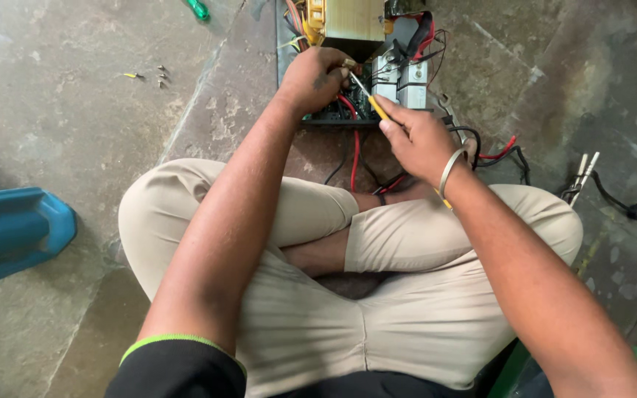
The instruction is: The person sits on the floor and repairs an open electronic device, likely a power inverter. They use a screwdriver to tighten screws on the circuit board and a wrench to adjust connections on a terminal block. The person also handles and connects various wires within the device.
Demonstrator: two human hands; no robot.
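Rough stone floor (75, 110), shiny metal bangle (452, 168).

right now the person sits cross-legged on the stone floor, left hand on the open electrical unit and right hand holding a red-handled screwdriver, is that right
Not quite: the head view shows the slim screwdriver in the right hand has a yellow handle, not red. The rest holds: the person sits cross-legged on the stone floor, left hand on the open electrical unit with its red and black wires.

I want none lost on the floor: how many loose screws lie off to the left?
3 or so: small loose screws clustered on the stone floor at upper left, beside a yellow-tipped bit. Too small to be sure; others may be hidden.
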